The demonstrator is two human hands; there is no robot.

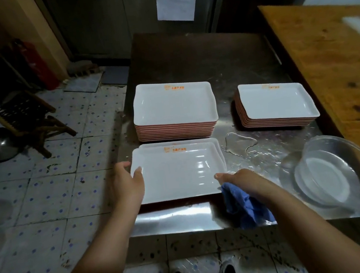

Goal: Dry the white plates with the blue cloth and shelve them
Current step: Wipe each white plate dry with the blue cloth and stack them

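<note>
White plate (174, 175), orange logo unreadable; left hand (127, 183) grips edge, right hand (243, 180) clutches blue cloth (244, 205).

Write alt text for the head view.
A person's left hand grips the nearest white plate on a wet steel table, while the right hand holds a blue cloth at its corner. Two plate stacks sit behind.

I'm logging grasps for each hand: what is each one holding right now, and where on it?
Left hand grips the top white plate by its left edge. Right hand holds the blue cloth at the plate's near right corner.
</note>
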